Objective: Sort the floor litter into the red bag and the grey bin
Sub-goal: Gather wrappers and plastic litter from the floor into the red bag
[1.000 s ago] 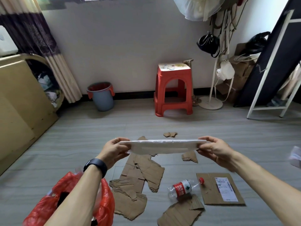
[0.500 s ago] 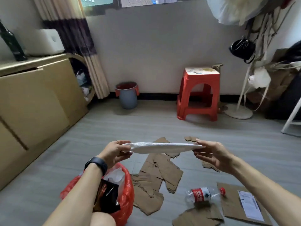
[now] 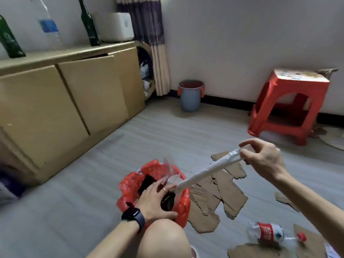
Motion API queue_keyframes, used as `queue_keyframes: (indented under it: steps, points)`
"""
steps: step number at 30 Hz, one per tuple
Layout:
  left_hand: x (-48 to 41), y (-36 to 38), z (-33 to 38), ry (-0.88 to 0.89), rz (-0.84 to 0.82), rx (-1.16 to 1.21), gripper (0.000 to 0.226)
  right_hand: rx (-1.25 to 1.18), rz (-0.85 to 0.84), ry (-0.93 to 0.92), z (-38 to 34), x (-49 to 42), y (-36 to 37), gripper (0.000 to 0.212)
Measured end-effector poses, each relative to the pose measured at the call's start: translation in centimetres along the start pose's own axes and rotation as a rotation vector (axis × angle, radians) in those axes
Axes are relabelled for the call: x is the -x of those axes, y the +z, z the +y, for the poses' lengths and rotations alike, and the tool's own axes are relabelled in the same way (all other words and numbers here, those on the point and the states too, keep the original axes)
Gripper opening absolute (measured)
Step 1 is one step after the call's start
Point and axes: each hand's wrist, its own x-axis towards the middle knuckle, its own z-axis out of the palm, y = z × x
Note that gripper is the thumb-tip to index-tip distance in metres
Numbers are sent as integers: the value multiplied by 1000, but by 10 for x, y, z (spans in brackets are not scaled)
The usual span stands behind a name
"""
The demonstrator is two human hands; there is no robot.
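Note:
A red bag (image 3: 130, 185) stands open on the floor in front of my knee, with dark wrappers and clear plastic inside. A long white folded sheet (image 3: 208, 170) slants from upper right down into the bag's mouth. My right hand (image 3: 264, 161) pinches its upper end. My left hand (image 3: 156, 200) lies palm down over the bag's mouth, thumb spread, fingertips touching the sheet's lower end. The grey bin (image 3: 190, 98) with red handles stands by the far wall. Torn cardboard pieces (image 3: 214, 194) and a clear plastic bottle (image 3: 270, 233) with a red label lie on the floor to the right.
A tan cabinet (image 3: 65, 101) runs along the left, with green glass bottles (image 3: 89, 25) and a white foam box on top. A red stool (image 3: 286, 107) stands at the far right by the wall. A curtain hangs behind the bin.
The sheet was held level between both hands; now its left end has dropped into the red bag. My left hand moved down onto the bag's mouth, and my view turned left and down.

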Motion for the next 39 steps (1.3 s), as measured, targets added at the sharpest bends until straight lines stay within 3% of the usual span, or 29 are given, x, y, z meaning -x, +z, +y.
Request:
queue_keyframes:
  steps: [2,4,6,11,15,19,22,26,31,34,36,39]
  points:
    - [-5,8,-1,46,14,-155,81,9,28,2,-2,-3,3,41]
    - [-12,12,-8,44,76,-139,64,31,39,12,-2,-2,6,42]
    - [-20,11,-15,22,126,-118,62,40,58,8,-2,0,9,39]
    - [-31,7,-30,-52,73,-240,86,116,-17,-101,-3,10,31,20]
    - [-30,16,-42,-60,18,-279,95,222,-167,-280,-12,17,72,29]
    - [-29,20,-50,-36,-83,-254,117,345,-432,-415,-26,23,131,33]
    - [-26,20,-52,-8,-124,-194,116,451,-530,-471,-25,36,178,33]
    - [-18,28,-56,15,-97,-168,109,433,-486,-356,-10,40,218,34]
    - [-3,57,-57,-40,-133,-168,93,408,-473,-159,38,62,234,19]
    - [1,60,-55,-39,-137,-145,91,337,-363,-85,56,77,238,30]
    - [2,60,-57,-48,-113,-133,91,418,-249,-143,59,84,242,39]
    - [2,63,-60,-88,-49,-110,90,505,-160,-413,49,89,242,51]
